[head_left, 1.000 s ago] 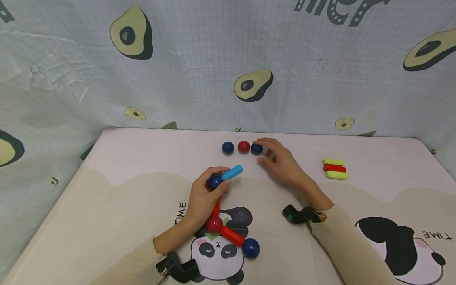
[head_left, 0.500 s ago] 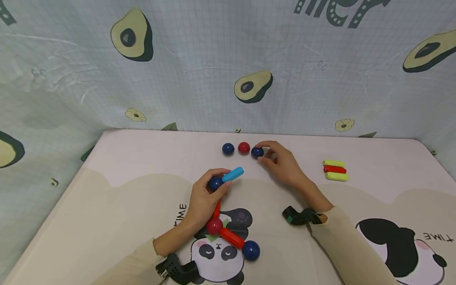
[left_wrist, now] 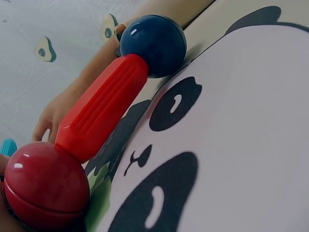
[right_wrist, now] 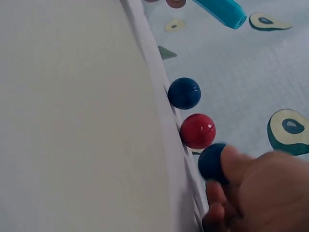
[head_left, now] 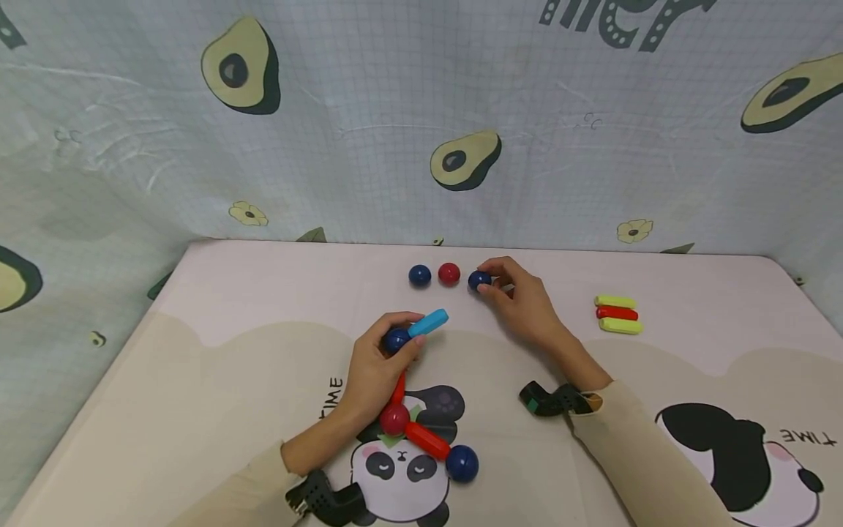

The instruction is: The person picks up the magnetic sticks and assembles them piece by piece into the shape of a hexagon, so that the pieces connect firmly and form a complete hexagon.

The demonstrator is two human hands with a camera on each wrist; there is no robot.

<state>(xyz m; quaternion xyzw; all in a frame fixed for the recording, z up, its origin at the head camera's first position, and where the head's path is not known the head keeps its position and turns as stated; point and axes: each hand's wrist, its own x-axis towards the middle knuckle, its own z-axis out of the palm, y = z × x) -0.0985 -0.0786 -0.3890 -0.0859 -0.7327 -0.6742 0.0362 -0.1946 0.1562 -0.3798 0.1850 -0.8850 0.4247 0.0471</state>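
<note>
Right hand (head_left: 516,304): thumb and fingertips closed together on a loose blue ball (head_left: 478,279), at the right end of a short row near the far edge of the table (head_left: 263,282), just beside a red ball (head_left: 449,274). Whether the ball bears on the table or is lifted cannot be told; the wrist view is blurred there. Left hand (head_left: 378,362): fingers and thumb clamped around the upper ball (head_left: 396,341) of a jointed chain, with a light-blue rod (head_left: 428,323) projecting from that ball. Handling, as judged: the pieces appear to be hard plastic, light, stiff and not fragile. The balls are glossy and round, so liable to slip or roll; hold across the widest part, thumb opposite fingers. The red rod (left_wrist: 104,106) shows lengthwise grooves and should give better purchase. The chain's far end ball (left_wrist: 153,46) is unheld; support near the joints is advised.
</note>
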